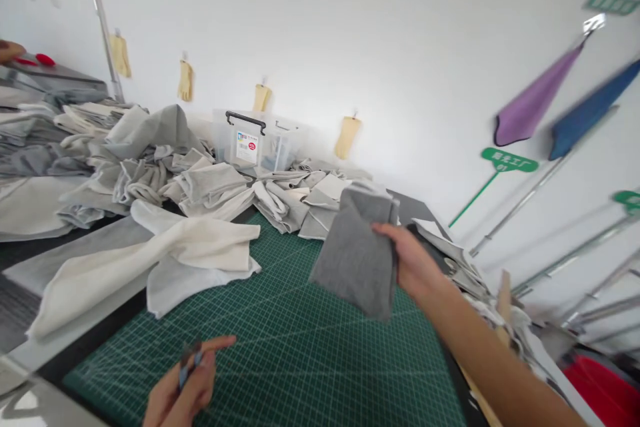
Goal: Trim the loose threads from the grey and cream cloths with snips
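A folded grey cloth [356, 247] hangs from my right hand [413, 260], whose thumb and fingers pinch its right side above the green cutting mat [300, 347]. Low on the left, my left hand [187, 387] is closed around a small blue-handled tool [189, 365] with a dark end. Blur hides the tool's exact kind. The index finger of that hand points out to the right. Off-white cloth [160, 247] lies spread across the mat's left edge, over grey and white pieces. Neither hand touches it.
Piles of grey and white cloths [215, 183] cover the back and left of the table. A clear plastic box [257, 140] with a dark handle stands against the wall. More cloths [453, 257] and a wooden strip [504, 297] lie along the right edge. Another person's hand [10, 51] shows far left.
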Demonstrator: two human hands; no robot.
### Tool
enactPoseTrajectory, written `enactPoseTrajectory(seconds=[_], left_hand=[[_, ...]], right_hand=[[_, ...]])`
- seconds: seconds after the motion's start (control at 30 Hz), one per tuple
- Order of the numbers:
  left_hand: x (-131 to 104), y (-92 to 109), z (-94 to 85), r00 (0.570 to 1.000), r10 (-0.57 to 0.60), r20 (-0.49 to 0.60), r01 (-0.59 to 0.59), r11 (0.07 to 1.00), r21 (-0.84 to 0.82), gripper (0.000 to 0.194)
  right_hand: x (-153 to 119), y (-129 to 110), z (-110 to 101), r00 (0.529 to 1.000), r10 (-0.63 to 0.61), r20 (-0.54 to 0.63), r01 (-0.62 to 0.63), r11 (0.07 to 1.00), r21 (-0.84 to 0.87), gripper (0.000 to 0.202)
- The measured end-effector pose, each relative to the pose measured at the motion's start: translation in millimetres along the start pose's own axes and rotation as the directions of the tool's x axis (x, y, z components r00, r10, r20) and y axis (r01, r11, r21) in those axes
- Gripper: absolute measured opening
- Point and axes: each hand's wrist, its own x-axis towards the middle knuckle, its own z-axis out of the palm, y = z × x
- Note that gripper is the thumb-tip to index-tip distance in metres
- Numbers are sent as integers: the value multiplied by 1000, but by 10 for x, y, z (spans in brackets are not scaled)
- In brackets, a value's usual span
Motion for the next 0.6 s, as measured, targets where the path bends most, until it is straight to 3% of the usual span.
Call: enactPoseTrajectory(seconds=[0.03,0.1,0.2,0.3,0.37,0.43,0.5,0.53,0.6], left_hand=[[0,-38,0,1000,0,3,0,996,-93,47],[-17,-66,37,992,-26,120,48,983,-178,56],[-108,56,180,935,-29,353,68,993,-98,58],[-232,325,447,859,7,511,-111,979,174,52],[-282,492,706,787,50,615,-317,888,333,48],[-283,580,1007,645,134,752,-538,779,322,45],[-243,570,1307,495,136,858,-664,696,272,42],[-213,536,1441,444,126,887,-706,659,260,40],[-142,444,1654,386,111,916,-763,597,249,37]], right_hand=[[-178,341,-131,997,71,-29,-71,997,-3,12],[-442,940,-390,985,168,-41,-167,986,20,18],[-657,1488,-779,979,201,18,-201,980,-2,31],[-788,1619,-1167,992,117,-41,-123,969,-215,48],[-882,1586,-1396,981,-125,-150,54,911,-410,57],[-991,1534,-1554,916,-374,-142,239,796,-556,56],[-1092,1495,-1618,878,-474,-69,346,727,-593,48],[-1128,1483,-1617,877,-478,-43,367,725,-583,44],[-1160,1475,-1565,887,-461,-15,382,752,-537,35]])
